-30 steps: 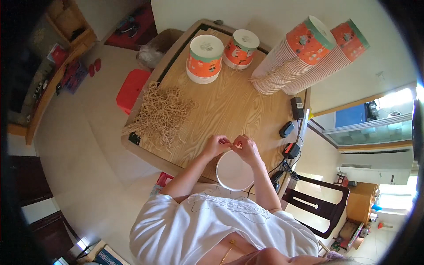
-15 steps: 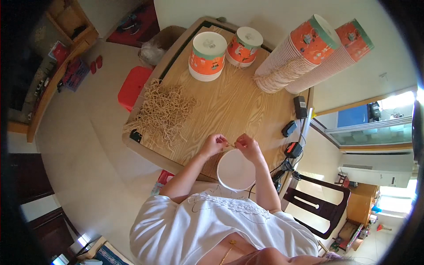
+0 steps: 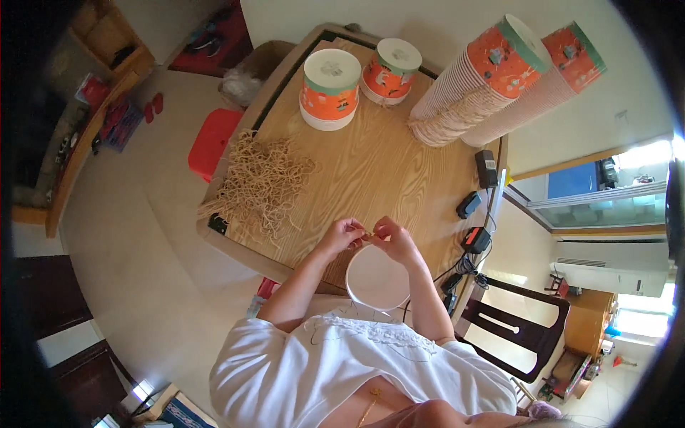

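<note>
My left hand (image 3: 345,235) and my right hand (image 3: 397,242) meet above the near edge of the table, fingertips almost touching. Both are closed in a pinch on a short piece of tan paper string (image 3: 368,236), mostly covered by the fingers. Just below them a paper bucket (image 3: 378,279) shows its white, round inside, tilted against my front with its rim near my right wrist. To the left of my hands, a loose heap of tan strings (image 3: 260,184) spreads over the table's left side.
Two orange and green paper buckets (image 3: 330,91) stand upside down at the back of the wooden table (image 3: 364,167). Tall nested bucket stacks (image 3: 479,82) lean at the back right, strings hanging on one. Black chargers (image 3: 486,170) with cables line the right edge; a dark chair (image 3: 514,324) stands beside.
My fingertips have drawn closer together over the string, hiding more of it. The right hand has shifted slightly left; the bucket has hardly moved.
</note>
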Available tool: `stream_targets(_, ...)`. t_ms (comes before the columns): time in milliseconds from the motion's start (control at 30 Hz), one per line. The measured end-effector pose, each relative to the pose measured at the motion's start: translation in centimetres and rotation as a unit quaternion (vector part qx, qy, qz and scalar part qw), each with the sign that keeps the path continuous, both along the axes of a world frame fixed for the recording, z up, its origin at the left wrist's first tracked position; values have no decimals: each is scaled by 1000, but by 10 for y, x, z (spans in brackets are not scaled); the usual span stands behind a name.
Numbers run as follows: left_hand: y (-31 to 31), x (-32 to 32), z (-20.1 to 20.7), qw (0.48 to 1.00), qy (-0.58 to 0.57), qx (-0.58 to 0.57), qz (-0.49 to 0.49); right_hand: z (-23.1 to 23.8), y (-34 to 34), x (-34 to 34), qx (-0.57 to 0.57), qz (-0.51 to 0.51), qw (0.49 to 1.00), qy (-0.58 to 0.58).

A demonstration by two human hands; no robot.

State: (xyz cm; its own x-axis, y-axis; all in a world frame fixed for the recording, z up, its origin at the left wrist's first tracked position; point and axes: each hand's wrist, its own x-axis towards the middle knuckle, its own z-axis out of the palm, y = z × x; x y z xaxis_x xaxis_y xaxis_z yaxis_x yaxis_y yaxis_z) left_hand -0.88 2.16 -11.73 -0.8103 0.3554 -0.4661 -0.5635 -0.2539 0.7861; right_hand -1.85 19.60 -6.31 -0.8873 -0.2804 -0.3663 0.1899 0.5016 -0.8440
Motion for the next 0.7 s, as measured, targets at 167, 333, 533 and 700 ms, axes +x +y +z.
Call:
stream_targets(167,-5,2,8,1000,-16,-24,-2,0,-1,-3,-10,2,1000,7)
stream_targets(333,-7,1,15,998,39,-4,-39,0,4,-2,-7,3,1000,-15)
stream_targets(533,3,-1,9,981,181,-36,-56,0,2,-2,-32,-3,999,24)
stream_targets(700,7,-2,6,981,177,-64,-55,-1,6,-1,-29,1,999,19)
